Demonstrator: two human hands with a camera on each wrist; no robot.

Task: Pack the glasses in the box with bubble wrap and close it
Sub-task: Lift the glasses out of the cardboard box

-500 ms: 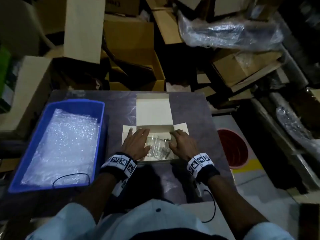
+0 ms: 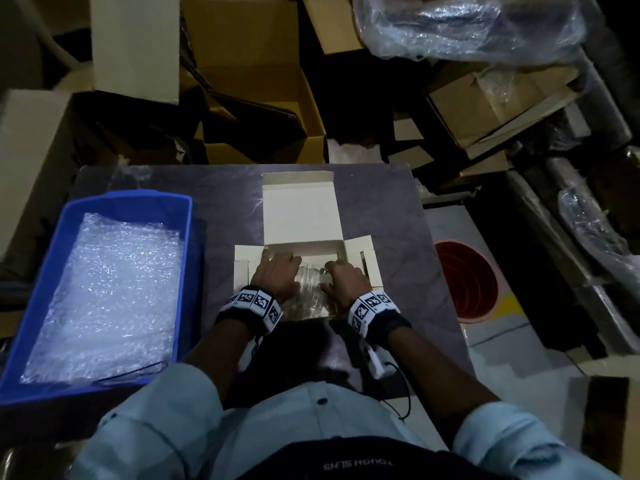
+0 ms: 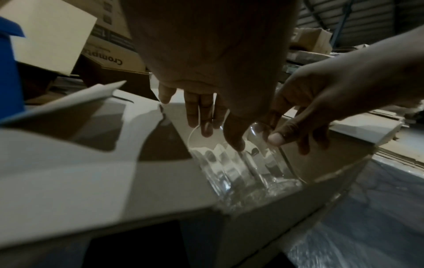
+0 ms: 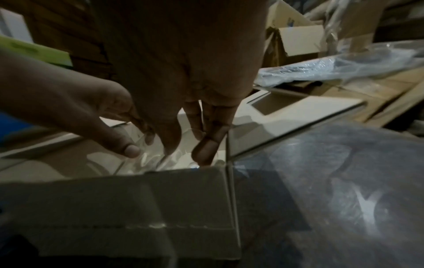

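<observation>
box: a white carton is being kept open at the centre of the head view, on the dark table; its lid is lying flat toward the top of the frame and its side flaps are spread left and right
glasses: clear tumblers are being held inside the box, between the two hands; in the left wrist view they are seen side by side, touching, against the box wall; the exact count cannot be told
left hand: it is being reached down into the left part of the box; its fingers are being laid over the rim of a glass and the thumb is being pressed on the glass side, so a loose clasp on the glasses is being shown
right hand: it is being set into the right part of the box; its fingers are curled down against a glass at the right wall, thumb and fingers closing on it
bubble wrap: a sheet is lying flat in the blue bin at the left of the frame, apart from the box
red bucket: it is standing on the floor at the right of the frame, beside the table
cartons: brown boxes are being seen piled across the top of the frame
</observation>
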